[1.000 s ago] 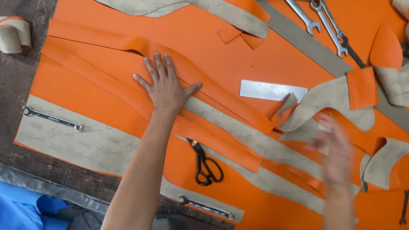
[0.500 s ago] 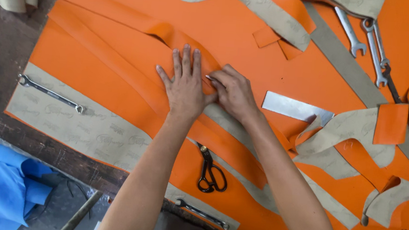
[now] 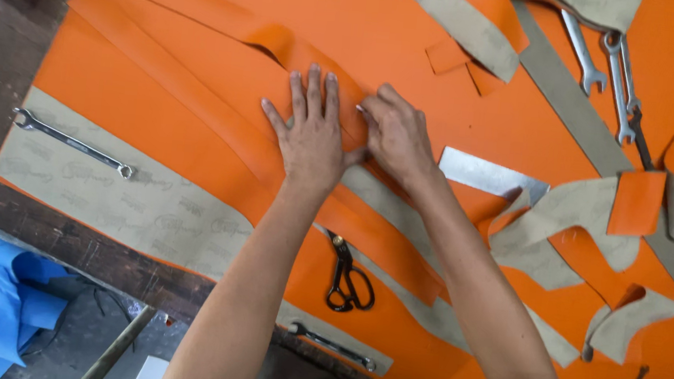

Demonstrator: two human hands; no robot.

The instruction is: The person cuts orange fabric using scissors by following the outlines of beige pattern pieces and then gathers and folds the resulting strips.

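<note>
Left hand (image 3: 309,134) flat, fingers spread, pressing big orange sheet (image 3: 198,104) at desk middle. Right hand (image 3: 395,134) fingers curled, pinching folded orange strip (image 3: 285,43). Black scissors (image 3: 348,276) lie unused near desk front edge. Strip looks part smoothed, more left.

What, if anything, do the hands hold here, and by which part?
Nothing is lifted: the left hand presses flat on the orange sheet, and the right hand pinches its folded edge beside it.

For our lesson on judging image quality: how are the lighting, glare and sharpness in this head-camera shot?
Head view: even, soft light with faint shadows beside the left hand and right hand; mild glare on the metal ruler and on the wrenches at top right; both hands and the black scissors look sharp; edges slightly softer.
</note>
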